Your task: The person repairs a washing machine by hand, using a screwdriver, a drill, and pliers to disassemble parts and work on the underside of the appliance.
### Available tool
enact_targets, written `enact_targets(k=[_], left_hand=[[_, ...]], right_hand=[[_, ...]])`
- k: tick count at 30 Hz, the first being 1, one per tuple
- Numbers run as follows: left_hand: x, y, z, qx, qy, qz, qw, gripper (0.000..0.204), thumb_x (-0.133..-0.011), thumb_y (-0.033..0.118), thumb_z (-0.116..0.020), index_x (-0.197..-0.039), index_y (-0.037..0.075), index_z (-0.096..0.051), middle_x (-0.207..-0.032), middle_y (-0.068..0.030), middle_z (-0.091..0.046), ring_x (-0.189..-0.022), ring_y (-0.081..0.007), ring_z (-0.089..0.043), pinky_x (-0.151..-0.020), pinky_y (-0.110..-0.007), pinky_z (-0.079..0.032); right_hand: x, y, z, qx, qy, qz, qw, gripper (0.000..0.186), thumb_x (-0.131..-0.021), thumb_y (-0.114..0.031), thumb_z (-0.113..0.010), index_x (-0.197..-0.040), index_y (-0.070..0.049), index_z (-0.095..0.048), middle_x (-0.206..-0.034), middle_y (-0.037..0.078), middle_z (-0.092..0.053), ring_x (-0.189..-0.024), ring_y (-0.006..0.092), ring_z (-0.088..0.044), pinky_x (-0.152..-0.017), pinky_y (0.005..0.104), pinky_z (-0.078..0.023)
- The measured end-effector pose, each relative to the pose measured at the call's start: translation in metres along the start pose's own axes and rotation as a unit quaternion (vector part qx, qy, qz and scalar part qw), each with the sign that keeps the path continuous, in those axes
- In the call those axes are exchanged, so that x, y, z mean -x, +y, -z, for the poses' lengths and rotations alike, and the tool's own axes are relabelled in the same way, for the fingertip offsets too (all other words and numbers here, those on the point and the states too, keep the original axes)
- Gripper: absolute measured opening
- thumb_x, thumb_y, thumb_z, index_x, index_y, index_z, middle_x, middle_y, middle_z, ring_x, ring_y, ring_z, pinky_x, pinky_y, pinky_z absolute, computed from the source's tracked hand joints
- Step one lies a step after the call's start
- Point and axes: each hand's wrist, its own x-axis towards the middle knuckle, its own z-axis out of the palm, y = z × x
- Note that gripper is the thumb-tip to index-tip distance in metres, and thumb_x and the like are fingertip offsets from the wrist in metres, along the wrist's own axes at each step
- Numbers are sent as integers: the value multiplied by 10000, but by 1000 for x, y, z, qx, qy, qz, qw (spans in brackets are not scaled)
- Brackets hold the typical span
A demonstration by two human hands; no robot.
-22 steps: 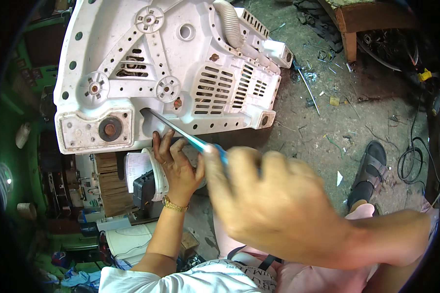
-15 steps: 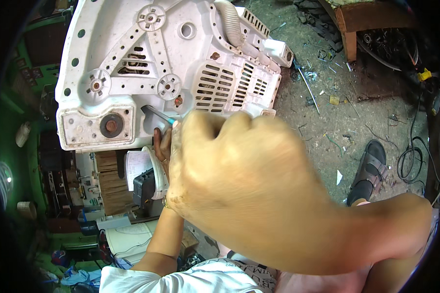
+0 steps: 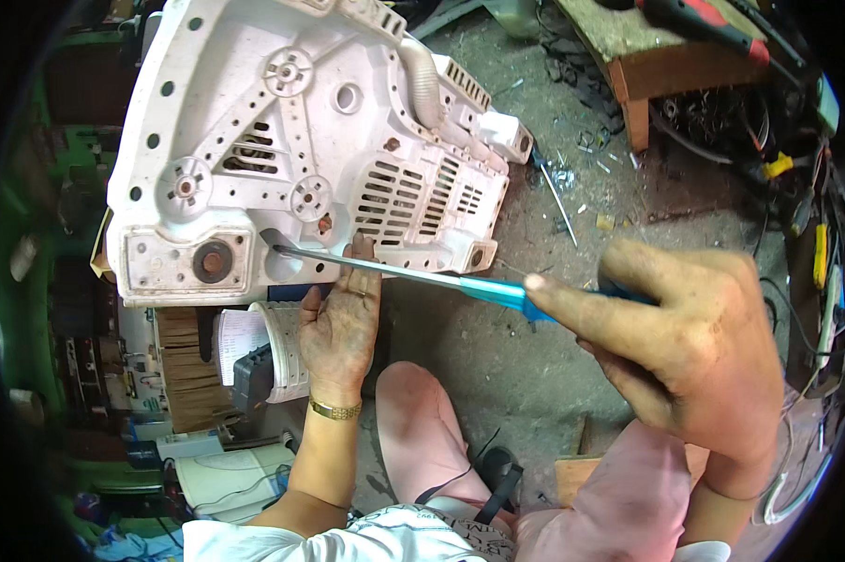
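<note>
A long-shafted screwdriver [image 3: 404, 272] with a bright blue handle is gripped in my right hand [image 3: 699, 337], out to the right. Its shaft runs left across my left fingers, and the tip sits in a recess beside the lower edge of a white plastic machine base [image 3: 291, 178]. Palm showing and fingers stretched out, my left hand [image 3: 343, 328] rests at that lower edge; whether it bears any weight I cannot tell. The base has round hubs, slotted vents, a grey corrugated hose [image 3: 424, 89] and a dark round foot [image 3: 214, 261] near the recess.
Another screwdriver [image 3: 558, 201] lies on the littered concrete floor right of the base. A wooden bench [image 3: 671, 70] holds a red-and-black tool at the upper right. Cables hang along the right side. A black box [image 3: 252, 379] and papers are left of my left wrist.
My right hand has moved right, away from the base, uncovering the long screwdriver and my left hand. My left fingers now stretch out with the palm visible. The base appears slightly shifted in view.
</note>
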Motion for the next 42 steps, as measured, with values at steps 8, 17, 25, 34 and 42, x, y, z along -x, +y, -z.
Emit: enact_targets(k=[8,17,25,34,42], left_hand=[[5,16,-6,118,-1,63,991,523,-946,188,-291,-1392,-87,-295,-1407,-225,-407,-1337,-313,-364,-1140,-447,-260],[-62,-82,14,-343,23,45,938,221,-955,153,-488,-1094,36,-616,-878,-34,-598,-799,-157,-558,-840,-330,-470],[-250,-223,-88,-693,-376,-364,495,290,-845,102,-611,-1126,47,-657,-923,-149,-642,-851,-235,-619,-785,-329,-481],[-437,-321,-272,-732,-208,-290,581,527,-728,282,-786,-1129,-24,-633,-809,-128,-692,-644,-201,-659,-611,-324,-529],[-351,-289,-173,-629,-283,-435,579,237,-836,114,-614,-1047,9,-630,-859,-114,-675,-769,-186,-653,-688,-309,-498]], right_hand=[[22,4,44,38,-52,18,998,446,-514,-142,-686,-955,-120,-743,-628,50,-517,-491,215,-508,-447,334,-342],[135,67,79,-119,74,-130,982,402,-528,-135,-778,-911,-19,-735,-711,113,-639,-562,197,-594,-486,300,-423],[203,123,46,-322,371,-314,812,598,-660,-314,-849,-1085,39,-620,-813,120,-635,-554,150,-572,-431,253,-436],[212,207,76,-300,446,-313,783,606,-762,-264,-754,-1238,9,-497,-775,115,-581,-494,139,-523,-380,229,-436],[225,222,63,-380,364,-299,796,621,-836,-314,-721,-1289,-14,-420,-754,74,-539,-501,114,-481,-393,215,-389]])
